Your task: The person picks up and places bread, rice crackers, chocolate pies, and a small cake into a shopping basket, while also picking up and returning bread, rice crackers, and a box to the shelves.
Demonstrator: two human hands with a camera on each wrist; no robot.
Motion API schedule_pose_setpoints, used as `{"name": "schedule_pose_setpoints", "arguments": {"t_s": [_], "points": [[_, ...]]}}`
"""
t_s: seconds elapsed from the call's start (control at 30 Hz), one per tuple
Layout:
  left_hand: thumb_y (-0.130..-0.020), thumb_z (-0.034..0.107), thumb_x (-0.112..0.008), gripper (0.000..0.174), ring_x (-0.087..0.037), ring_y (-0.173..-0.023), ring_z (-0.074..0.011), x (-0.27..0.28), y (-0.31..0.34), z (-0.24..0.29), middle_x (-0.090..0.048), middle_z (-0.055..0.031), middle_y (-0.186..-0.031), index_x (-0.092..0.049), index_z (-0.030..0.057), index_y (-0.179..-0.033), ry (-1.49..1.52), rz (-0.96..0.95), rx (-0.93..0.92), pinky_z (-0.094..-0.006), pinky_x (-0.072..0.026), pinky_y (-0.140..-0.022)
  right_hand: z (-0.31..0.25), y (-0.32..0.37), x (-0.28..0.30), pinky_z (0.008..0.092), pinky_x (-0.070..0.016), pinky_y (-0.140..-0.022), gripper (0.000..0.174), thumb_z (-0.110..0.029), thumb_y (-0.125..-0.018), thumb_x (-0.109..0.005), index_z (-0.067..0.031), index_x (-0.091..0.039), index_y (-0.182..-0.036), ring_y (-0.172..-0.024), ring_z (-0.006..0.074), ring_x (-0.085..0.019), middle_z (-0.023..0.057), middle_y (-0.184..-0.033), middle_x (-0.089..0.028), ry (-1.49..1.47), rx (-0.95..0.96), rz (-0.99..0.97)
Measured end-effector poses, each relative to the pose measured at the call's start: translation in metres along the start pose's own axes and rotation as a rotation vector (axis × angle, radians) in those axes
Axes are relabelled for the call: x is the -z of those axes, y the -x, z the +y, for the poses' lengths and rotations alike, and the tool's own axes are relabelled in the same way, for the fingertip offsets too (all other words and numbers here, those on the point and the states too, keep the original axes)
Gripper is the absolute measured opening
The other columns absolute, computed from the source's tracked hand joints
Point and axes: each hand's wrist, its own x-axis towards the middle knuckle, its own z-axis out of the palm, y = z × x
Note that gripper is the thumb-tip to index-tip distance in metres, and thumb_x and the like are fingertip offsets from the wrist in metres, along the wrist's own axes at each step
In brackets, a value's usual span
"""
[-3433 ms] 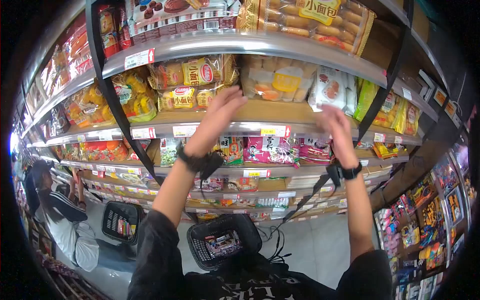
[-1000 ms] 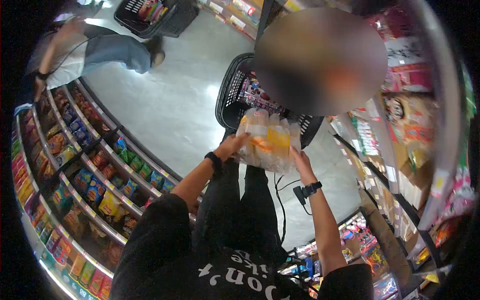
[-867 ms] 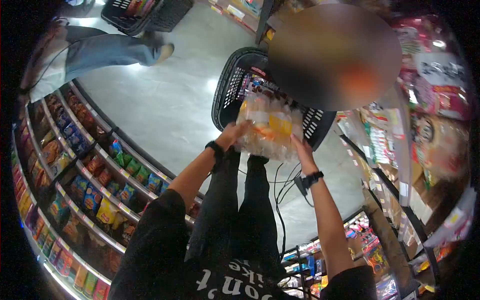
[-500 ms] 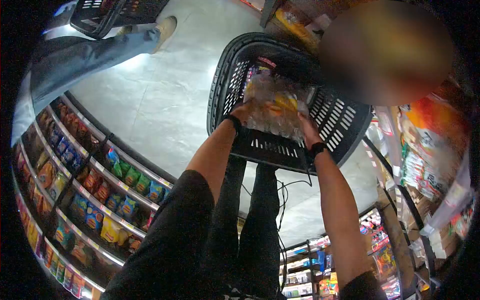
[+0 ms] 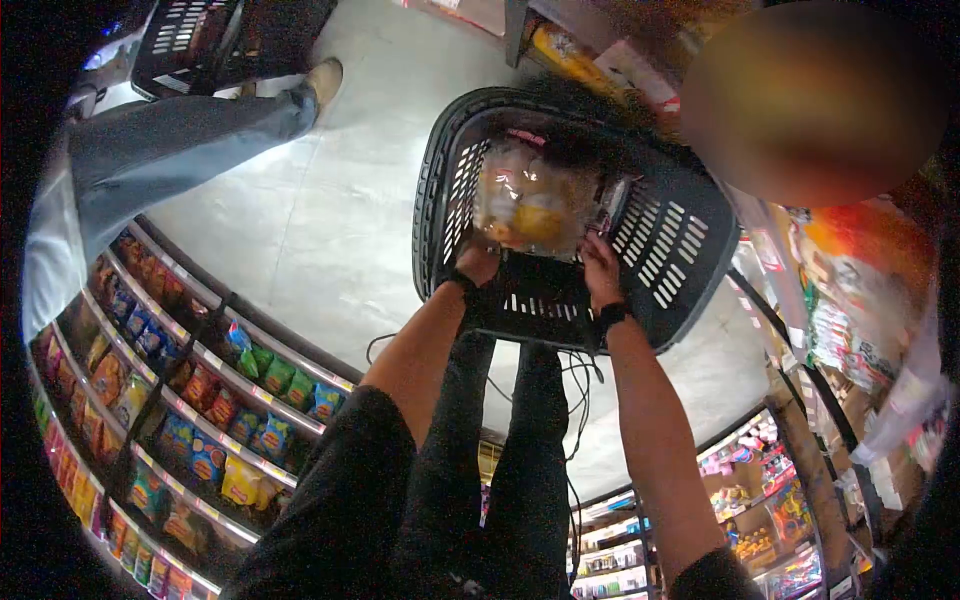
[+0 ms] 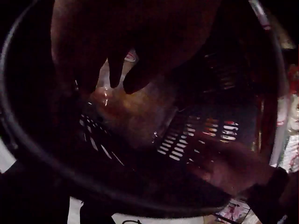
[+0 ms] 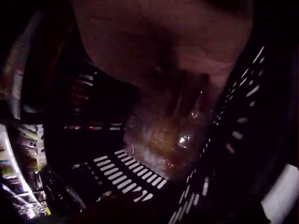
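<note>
A clear plastic bag of bread rolls with a yellow label (image 5: pixel 535 205) lies inside a black shopping basket (image 5: pixel 690 235). My left hand (image 5: pixel 478 262) is down in the basket at the bag's near left corner. Its fingers (image 6: pixel 133 79) point toward the bag and overlap it in the left wrist view. My right hand (image 5: pixel 600 272) is near the bag's near right corner, by the slotted basket wall. In the left wrist view the right hand (image 6: pixel 229 163) shows apart from the bag, with nothing in its fingers. Both wrist views are dark.
Other packages (image 5: pixel 612 205) show beside the bag in the basket. Snack shelves (image 5: pixel 230 400) curve along the left, and more shelving (image 5: pixel 860 300) stands at the right. Another person's leg (image 5: pixel 200 150) and a second black basket (image 5: pixel 200 45) are at the upper left. Black cables (image 5: pixel 575 400) hang by my legs.
Both hands took the bread bag from the shelf area down into the basket. Over the last half second the bag has settled lower, and the hands have come back toward me from it.
</note>
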Motion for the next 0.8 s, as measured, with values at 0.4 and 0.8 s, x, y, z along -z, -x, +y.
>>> {"name": "schedule_pose_setpoints", "arguments": {"t_s": [0.4,0.8], "points": [[-0.090,0.011,-0.062,0.014,-0.063,-0.084,-0.0214,0.167,0.142,0.253,-0.066,-0.0123,-0.088,-0.066,-0.0023,-0.092,0.529,-0.129,-0.117,-0.0340,-0.0505,-0.078,-0.102,0.398,0.213,0.0323,-0.0588,-0.074,0.032,-0.012,-0.094,-0.062,0.0048,-0.057,-0.121,-0.082,0.0232,-0.071,0.0154,-0.090,-0.071,-0.237,-0.087,0.055],[-0.098,0.001,-0.051,0.013,-0.063,-0.103,-0.0194,0.280,0.211,0.608,-0.066,-0.0080,-0.106,-0.060,-0.0006,-0.107,0.811,-0.307,-0.368,-0.0317,-0.0480,-0.095,-0.305,0.528,0.359,0.0266,-0.0485,-0.080,0.017,-0.017,-0.101,-0.057,-0.0027,-0.062,-0.095,-0.084,0.0125,-0.060,0.0030,-0.085,-0.063,-0.468,0.698,0.781]]}}
